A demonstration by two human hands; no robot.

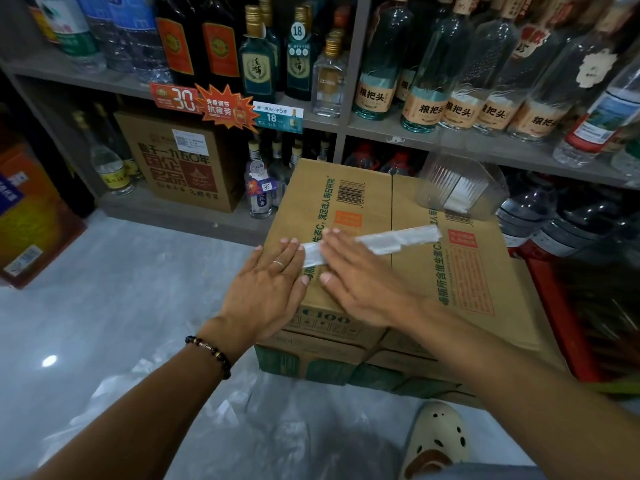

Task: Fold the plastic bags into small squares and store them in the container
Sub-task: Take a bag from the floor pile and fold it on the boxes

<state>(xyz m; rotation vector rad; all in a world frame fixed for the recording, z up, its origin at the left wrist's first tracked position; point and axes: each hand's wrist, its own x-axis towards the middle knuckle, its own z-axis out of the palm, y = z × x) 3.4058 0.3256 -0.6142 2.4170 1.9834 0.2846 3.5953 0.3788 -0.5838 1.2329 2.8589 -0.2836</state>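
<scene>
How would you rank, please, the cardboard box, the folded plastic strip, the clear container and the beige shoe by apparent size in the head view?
1. cardboard box
2. clear container and beige shoe: alike, and the shoe is nearer the camera, so unranked
3. folded plastic strip
</scene>
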